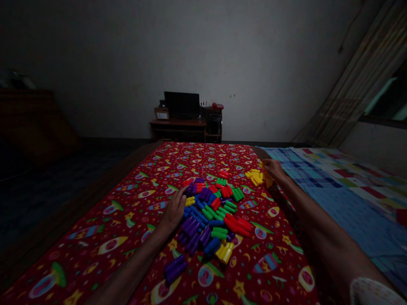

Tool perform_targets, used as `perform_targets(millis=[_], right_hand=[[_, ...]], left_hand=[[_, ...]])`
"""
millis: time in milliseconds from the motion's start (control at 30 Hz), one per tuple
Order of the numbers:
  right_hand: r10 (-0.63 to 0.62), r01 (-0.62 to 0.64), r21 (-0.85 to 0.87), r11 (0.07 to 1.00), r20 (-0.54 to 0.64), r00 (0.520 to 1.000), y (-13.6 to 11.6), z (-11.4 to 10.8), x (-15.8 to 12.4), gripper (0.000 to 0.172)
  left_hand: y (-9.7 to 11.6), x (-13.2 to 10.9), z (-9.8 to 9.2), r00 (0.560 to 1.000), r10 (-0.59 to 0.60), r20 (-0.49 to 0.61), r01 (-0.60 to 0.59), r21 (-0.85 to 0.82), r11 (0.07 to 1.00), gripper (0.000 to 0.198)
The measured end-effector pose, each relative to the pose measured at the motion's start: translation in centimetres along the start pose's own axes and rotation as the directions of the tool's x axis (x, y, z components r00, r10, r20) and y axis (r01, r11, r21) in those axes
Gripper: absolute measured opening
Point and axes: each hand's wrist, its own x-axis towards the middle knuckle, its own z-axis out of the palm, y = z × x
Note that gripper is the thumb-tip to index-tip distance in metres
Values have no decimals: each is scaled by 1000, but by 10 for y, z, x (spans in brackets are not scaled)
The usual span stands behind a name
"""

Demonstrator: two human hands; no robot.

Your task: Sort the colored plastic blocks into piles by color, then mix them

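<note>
A heap of plastic toy blocks [212, 214] in purple, blue, green, red and yellow lies on a red mattress cover [127, 212] printed with rockets. My left hand [174, 212] rests at the heap's left edge, fingers reaching toward purple and yellow pieces; whether it grips one is unclear. My right hand [272, 168] reaches far right to a separate cluster of yellow blocks [256, 176], fingers closed on a yellow block [269, 182]. A loose purple piece [174, 267] lies near the front.
A blue patchwork blanket [343, 195] lies to the right. At the far wall stands a low wooden desk [186, 127] with a dark screen [182, 104]. A curtain [359, 80] hangs at the right. Dark floor lies to the left.
</note>
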Motion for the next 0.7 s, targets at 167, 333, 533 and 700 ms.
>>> perform_targets(millis=[167, 333, 533, 700], right_hand=[[-206, 203, 98, 974, 22, 978, -9, -9, -16, 40], [-281, 278, 55, 959, 56, 958, -19, -18, -30, 31], [-346, 369, 270, 889, -132, 929, -70, -32, -59, 29], [-719, 634, 410, 656, 83, 690, -171, -25, -116, 30]], left_hand=[[-1, 1, 1, 1000, 17, -21, -17, -9, 1000, 53], [-4, 3, 3, 999, 42, -28, -42, -13, 999, 50], [0, 0, 3, 999, 32, -30, -33, -32, 999, 51], [7, -4, 1, 999, -11, -30, 8, -113, 994, 50]])
